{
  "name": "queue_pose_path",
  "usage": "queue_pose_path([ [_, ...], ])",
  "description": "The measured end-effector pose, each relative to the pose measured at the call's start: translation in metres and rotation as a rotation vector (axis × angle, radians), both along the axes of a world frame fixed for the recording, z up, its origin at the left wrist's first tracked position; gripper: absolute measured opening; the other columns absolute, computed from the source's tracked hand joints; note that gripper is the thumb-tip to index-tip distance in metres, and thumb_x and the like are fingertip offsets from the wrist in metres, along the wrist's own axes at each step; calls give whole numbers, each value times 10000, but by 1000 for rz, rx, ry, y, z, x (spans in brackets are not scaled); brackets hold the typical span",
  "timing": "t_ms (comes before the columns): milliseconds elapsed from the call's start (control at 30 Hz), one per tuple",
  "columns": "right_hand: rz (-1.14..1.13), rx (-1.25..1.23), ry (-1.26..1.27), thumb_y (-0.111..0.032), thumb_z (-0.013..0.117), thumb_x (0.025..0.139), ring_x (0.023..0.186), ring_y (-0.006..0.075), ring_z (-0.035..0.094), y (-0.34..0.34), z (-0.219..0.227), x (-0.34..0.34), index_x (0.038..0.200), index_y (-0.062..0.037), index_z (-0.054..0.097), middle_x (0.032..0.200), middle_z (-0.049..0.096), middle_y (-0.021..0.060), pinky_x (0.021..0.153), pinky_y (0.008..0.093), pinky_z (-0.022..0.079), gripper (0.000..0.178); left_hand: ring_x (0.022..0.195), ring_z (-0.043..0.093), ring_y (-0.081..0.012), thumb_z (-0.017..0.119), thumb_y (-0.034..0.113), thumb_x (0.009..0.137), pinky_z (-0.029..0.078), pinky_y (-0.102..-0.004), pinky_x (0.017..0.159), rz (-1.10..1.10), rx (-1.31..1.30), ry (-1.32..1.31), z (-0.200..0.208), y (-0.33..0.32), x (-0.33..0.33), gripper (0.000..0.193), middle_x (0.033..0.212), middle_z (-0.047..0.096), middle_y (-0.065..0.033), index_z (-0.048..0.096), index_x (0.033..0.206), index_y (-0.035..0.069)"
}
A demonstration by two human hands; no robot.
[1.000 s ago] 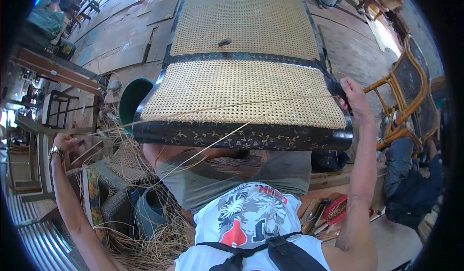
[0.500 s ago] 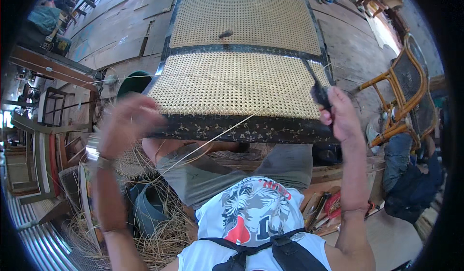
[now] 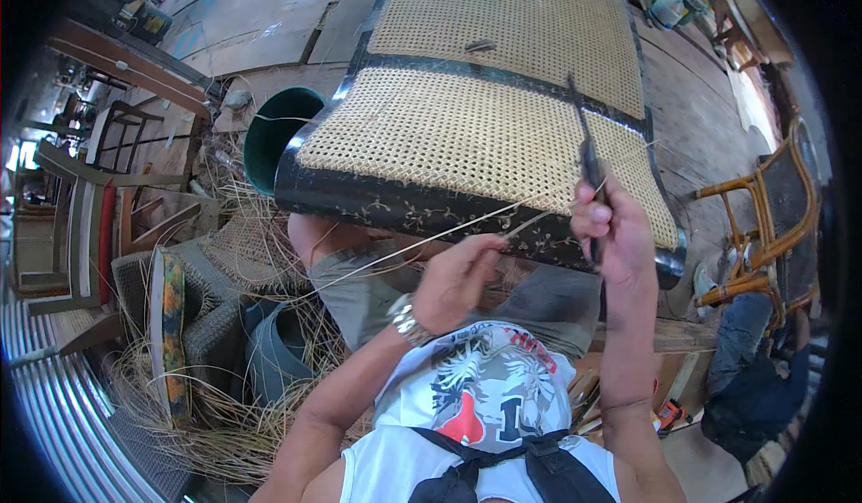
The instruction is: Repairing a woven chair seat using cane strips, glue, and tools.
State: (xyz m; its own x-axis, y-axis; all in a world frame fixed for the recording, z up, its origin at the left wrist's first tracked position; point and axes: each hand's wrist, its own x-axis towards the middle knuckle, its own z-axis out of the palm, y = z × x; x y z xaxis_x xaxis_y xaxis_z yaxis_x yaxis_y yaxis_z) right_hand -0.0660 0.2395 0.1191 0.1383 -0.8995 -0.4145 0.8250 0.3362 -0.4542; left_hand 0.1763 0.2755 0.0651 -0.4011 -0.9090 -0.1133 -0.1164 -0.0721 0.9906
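Note:
Across my lap lies a long seat or bed frame with woven cane mesh [image 3: 431, 131]. Its curved near rail [image 3: 377, 202] is black with gold floral patterns. My right hand [image 3: 621, 234], over the near right part, is closed around a slender dark tool [image 3: 587, 148] with a black handle and narrow shaft pointing away; its exact kind is unclear. In front of the rail, my left hand [image 3: 456, 280] pinches a thin cane strand [image 3: 525, 225] that runs toward the right hand. Another pale strand [image 3: 422, 247] slants from the weave's near edge toward the lower left.
A small dark object [image 3: 480, 45] rests on the far mesh. Left of the frame stands a green bucket [image 3: 260, 144]; below it are loose cane strands [image 3: 233, 440] and a grey-blue container [image 3: 274, 359]. A rattan chair [image 3: 772, 202] stands at right, wooden furniture parts [image 3: 85, 234] at left.
My left hand has swung from the left end of the rail to its middle and now pinches a strand. The tool stays in my right hand. The view has shifted, showing more of the green bucket.

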Motion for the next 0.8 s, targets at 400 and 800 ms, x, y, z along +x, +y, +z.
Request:
queue_pose_path([
  [400,-92,-107,1027,-251,505,1049,551,107,527,-80,-40,-54,971,-15,534,757,594,76,474,242,420,250,576,465,-28,470,237,1061,358,-176,520,-184,667,225,6,-32,90,240,764,662,-26,617,1069,48],
  [800,261,-28,938,-217,536,1041,574,96,603,49,-27,41,1011,-50,513,773,623,58,485,214,456,171,553,472,-19,489,250,1057,370,-169,518,-133,461,277,24,-54,49,253,773,706,-65,634,1028,44],
])
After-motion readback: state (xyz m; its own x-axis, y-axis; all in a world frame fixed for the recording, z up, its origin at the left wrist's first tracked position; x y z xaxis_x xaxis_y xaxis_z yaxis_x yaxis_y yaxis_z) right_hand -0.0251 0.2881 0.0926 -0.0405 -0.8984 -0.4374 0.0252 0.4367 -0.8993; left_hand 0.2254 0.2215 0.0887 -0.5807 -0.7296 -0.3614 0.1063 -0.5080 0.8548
